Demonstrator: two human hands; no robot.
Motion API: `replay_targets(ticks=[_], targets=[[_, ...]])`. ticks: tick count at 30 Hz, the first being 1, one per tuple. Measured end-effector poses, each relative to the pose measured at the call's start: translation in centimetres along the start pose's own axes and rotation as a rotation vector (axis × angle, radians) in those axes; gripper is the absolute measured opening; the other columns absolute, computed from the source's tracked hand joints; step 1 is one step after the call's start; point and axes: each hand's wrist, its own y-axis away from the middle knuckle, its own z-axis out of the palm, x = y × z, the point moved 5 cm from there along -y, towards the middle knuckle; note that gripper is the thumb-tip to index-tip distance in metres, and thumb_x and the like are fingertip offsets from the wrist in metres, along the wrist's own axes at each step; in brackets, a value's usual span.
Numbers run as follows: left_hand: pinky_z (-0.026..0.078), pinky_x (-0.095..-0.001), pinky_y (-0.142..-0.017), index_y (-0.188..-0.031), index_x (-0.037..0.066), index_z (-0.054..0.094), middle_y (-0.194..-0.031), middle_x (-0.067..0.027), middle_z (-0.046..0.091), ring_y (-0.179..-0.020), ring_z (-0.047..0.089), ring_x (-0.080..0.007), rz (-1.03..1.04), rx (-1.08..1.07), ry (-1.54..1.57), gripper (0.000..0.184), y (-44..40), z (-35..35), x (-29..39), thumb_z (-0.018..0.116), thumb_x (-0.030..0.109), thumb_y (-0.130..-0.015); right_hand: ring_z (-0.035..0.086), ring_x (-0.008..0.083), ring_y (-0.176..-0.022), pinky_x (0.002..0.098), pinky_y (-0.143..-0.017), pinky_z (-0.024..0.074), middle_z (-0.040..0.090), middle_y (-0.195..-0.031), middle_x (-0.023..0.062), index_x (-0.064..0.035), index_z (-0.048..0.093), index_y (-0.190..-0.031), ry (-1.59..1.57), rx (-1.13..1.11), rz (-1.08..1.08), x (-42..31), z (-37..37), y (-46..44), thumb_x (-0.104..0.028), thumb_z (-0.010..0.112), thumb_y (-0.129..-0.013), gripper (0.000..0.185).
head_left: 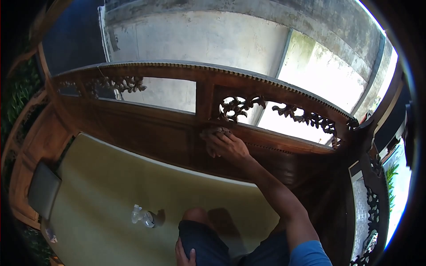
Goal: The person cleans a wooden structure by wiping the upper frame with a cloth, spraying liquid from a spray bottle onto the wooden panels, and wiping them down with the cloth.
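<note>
My right hand (pixel 227 145) reaches forward with its fingers wrapped over a crumpled brownish cloth (pixel 210 141). The cloth presses on the dark wooden back panel (pixel 164 137), just under the upright post (pixel 205 99) between two openwork sections. Carved scrollwork (pixel 237 107) sits right above the hand. At the bottom, my left hand (pixel 185 255) rests on my leg, fingers apart, partly cut off by the frame edge.
A greenish-yellow seat mat (pixel 106 190) carries a clear plastic bottle (pixel 144 217). A dark flat rectangular object (pixel 44 189) leans at the left by a carved wooden side. Behind the backrest stands a pale wall (pixel 177 40).
</note>
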Motion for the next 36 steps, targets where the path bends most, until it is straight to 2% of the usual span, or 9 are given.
replay_targets(ticks=[2, 6, 11, 14, 19, 24, 28, 30, 36], targets=[[0.019, -0.0429, -0.126, -0.159, -0.002, 0.024, -0.163, -0.0255, 0.029, -0.152, 0.027, -0.039, -0.008, -0.026, 0.022, 0.067, 0.2, 0.3, 0.9, 0.049, 0.032, -0.107, 0.054, 0.0231, -0.126, 0.0401, -0.108, 0.0468, 0.051, -0.145, 0.0025, -0.0186, 0.064, -0.125, -0.143, 0.003, 0.111, 1.4, -2.6, 2.8, -0.02, 0.063, -0.086, 0.039], [0.021, -0.0431, -0.125, -0.158, -0.003, 0.026, -0.162, -0.0261, 0.031, -0.151, 0.029, -0.0397, -0.067, 0.055, -0.068, 0.066, -0.4, 0.6, -0.5, 0.049, 0.033, -0.107, 0.055, 0.0253, -0.125, 0.0407, -0.107, 0.0472, 0.054, -0.142, 0.003, -0.0185, 0.064, -0.121, -0.125, 0.002, 0.173, 4.1, -7.1, 8.2, -0.019, 0.065, -0.083, 0.038], [0.022, -0.0429, -0.125, -0.157, -0.003, 0.028, -0.16, -0.0264, 0.034, -0.15, 0.031, -0.0404, -0.076, 0.167, -0.098, 0.066, -0.3, -0.4, -1.1, 0.049, 0.034, -0.108, 0.055, 0.0284, -0.125, 0.0459, -0.105, 0.0479, 0.055, -0.14, 0.006, -0.0204, 0.067, -0.122, -0.252, 0.036, 0.456, 5.0, -9.7, 11.6, -0.016, 0.069, -0.078, 0.044], [0.023, -0.0426, -0.125, -0.157, -0.004, 0.029, -0.159, -0.0271, 0.036, -0.149, 0.032, -0.0409, -0.111, 0.16, 0.001, 0.065, -0.6, -0.9, 0.8, 0.048, 0.036, -0.108, 0.055, 0.0279, -0.125, 0.0455, -0.101, 0.0494, 0.054, -0.141, 0.0068, -0.0222, 0.067, -0.128, -0.231, 0.23, 0.43, 4.3, -10.4, 6.9, -0.015, 0.069, -0.079, 0.049], [0.025, -0.0424, -0.124, -0.155, -0.005, 0.032, -0.158, -0.0276, 0.038, -0.149, 0.033, -0.0403, -0.06, 0.16, -0.206, 0.066, -0.4, 0.2, -2.3, 0.049, 0.039, -0.108, 0.053, 0.03, -0.13, 0.0412, -0.105, 0.0478, 0.05, -0.145, 0.0073, -0.0204, 0.06, -0.14, -0.187, 0.47, 0.397, 6.1, -12.6, -5.1, -0.016, 0.065, -0.082, 0.059], [0.025, -0.0429, -0.123, -0.155, -0.005, 0.032, -0.158, -0.0271, 0.038, -0.149, 0.034, -0.0399, -0.059, 0.169, -0.238, 0.066, -0.8, 0.2, -2.8, 0.049, 0.039, -0.108, 0.048, 0.0319, -0.136, 0.043, -0.11, 0.0455, 0.049, -0.146, 0.0124, -0.011, 0.05, -0.15, -0.13, 0.486, 0.435, 6.1, -9.6, -6.3, -0.015, 0.062, -0.085, 0.066], [0.025, -0.043, -0.123, -0.155, -0.004, 0.032, -0.158, -0.0269, 0.037, -0.149, 0.033, -0.0402, -0.055, 0.193, -0.122, 0.066, -0.2, 0.4, -0.3, 0.048, 0.039, -0.108, 0.048, 0.0327, -0.136, 0.0444, -0.111, 0.047, 0.049, -0.145, 0.0137, -0.0113, 0.051, -0.15, -0.221, 0.34, 0.354, 3.8, -6.5, -2.9, -0.015, 0.061, -0.087, 0.064], [0.025, -0.0429, -0.124, -0.156, -0.003, 0.032, -0.159, -0.0268, 0.037, -0.149, 0.033, -0.04, -0.063, 0.189, -0.13, 0.067, 0.0, 0.5, -0.5, 0.047, 0.04, -0.108, 0.051, 0.03, -0.132, 0.0429, -0.108, 0.0502, 0.05, -0.142, 0.0095, -0.0146, 0.055, -0.146, -0.175, 0.34, 0.33, 3.2, -6.1, -1.6, -0.013, 0.065, -0.083, 0.064], [0.024, -0.0433, -0.124, -0.156, -0.003, 0.031, -0.159, -0.0263, 0.036, -0.15, 0.031, -0.0396, -0.146, 0.238, -0.11, 0.069, -0.4, 0.8, -2.8, 0.046, 0.044, -0.108, 0.049, 0.0272, -0.131, 0.0435, -0.112, 0.0435, 0.054, -0.138, 0.0099, -0.0102, 0.06, -0.141, -0.151, 0.121, 0.231, 2.6, -4.6, 1.9, -0.025, 0.066, -0.085, 0.059]])
